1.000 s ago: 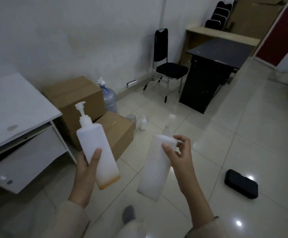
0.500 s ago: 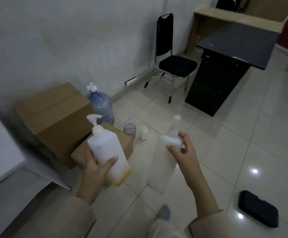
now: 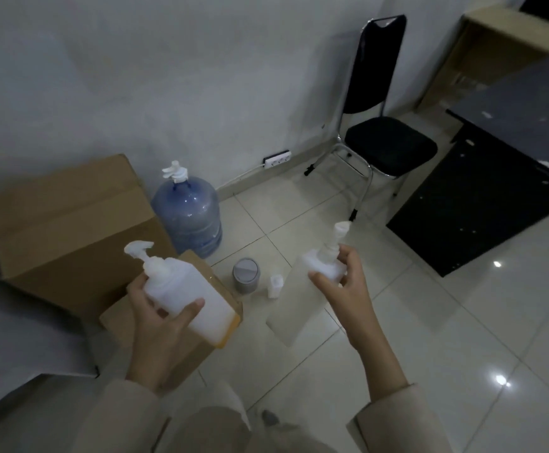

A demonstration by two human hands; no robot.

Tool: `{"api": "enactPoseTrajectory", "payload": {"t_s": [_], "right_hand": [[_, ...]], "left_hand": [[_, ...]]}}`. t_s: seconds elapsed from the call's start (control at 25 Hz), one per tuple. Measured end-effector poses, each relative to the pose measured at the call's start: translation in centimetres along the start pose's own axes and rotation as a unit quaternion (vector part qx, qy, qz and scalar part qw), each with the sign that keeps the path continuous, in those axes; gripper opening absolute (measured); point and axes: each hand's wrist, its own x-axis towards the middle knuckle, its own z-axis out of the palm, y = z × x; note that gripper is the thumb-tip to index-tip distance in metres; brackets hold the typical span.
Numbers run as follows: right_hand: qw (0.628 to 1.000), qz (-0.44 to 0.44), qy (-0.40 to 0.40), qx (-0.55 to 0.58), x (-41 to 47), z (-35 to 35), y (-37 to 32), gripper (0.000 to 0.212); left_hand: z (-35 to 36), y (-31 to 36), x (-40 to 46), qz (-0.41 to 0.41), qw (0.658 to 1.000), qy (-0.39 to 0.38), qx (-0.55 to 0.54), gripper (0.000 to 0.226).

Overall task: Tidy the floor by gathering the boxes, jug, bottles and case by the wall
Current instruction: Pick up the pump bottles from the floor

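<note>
Head: each hand (image 3: 158, 325) grips pump bottle (image 3: 188, 295).

No text, label, brand or number can be read on any surface here; everything printed is too dim or blurred.

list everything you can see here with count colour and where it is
pump bottles: 2, white, one held in each hand; second
cardboard boxes: 2, brown, by the wall; smaller one in front
water jug: 1, blue, beside the big box
small container: 1, grey, on the floor
small bottle: 1, white, beside the container
chair: 1, black, by the wall
desk: 1, black, right
power strip: 1, white, at the wall's foot
left hand: grips a bottle's body
right hand: holds the other near its neck
</note>
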Motion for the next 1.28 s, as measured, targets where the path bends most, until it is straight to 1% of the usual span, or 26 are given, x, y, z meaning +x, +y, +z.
{"api": "enactPoseTrajectory", "payload": {"t_s": [0.08,0.2,0.28,0.44,0.52,0.6,0.72,0.8,0.96,1.12,1.2,1.28], "right_hand": [[1.0,-0.003,-0.004,-0.009,3.9,0.1,0.6,0.036],[1.0,0.019,0.003,-0.008,9.2,0.8,1.4,0.034],[0.999,0.026,0.015,-0.019,13.1,1.5,1.4,0.035],[0.998,0.036,0.038,-0.034,19.5,2.4,1.6,0.04],[0.997,0.044,0.048,-0.044,22.6,2.6,1.9,0.041],[0.995,0.066,0.053,-0.054,25.5,2.7,2.8,0.045],[0.993,0.082,0.044,-0.074,30.3,3.2,5.4,0.051],[0.993,0.079,0.023,-0.085,33.7,4.1,8.2,0.051],[0.992,0.071,-0.007,-0.1,40.5,7.4,16.3,0.05],[0.993,0.069,-0.007,-0.095,45.9,11.7,26.5,0.046],[0.993,0.061,-0.015,-0.103,47.9,13.9,31.7,0.049],[0.992,0.058,-0.026,-0.113,49.2,15.8,37.1,0.051]], "left_hand": [[1.9,0.4,2.5,-0.007,1.0,0.03,0.005,0.084],[4.6,1.5,6.0,-0.03,0.997,0.065,0.038,0.078],[6.2,2.6,9.8,-0.041,0.996,0.056,0.057,0.075],[7.9,2.2,18.0,-0.071,0.996,0.023,0.044,0.078],[9.4,2.2,21.6,-0.069,0.996,0.012,0.053,0.079],[11.1,1.7,24.4,-0.084,0.993,0.012,0.076,0.08],[13.4,-0.3,28.7,-0.1,0.99,0.038,0.087,0.08],[14.7,-2.7,31.6,-0.103,0.99,0.053,0.084,0.078],[16.3,-10.6,37.8,-0.111,0.984,0.095,0.101,0.078],[17.2,-19.9,43.4,-0.11,0.979,0.122,0.122,0.076],[17.5,-24.8,45.7,-0.103,0.976,0.124,0.143,0.073],[17.4,-30.0,47.7,-0.114,0.97,0.127,0.171,0.071]]}}
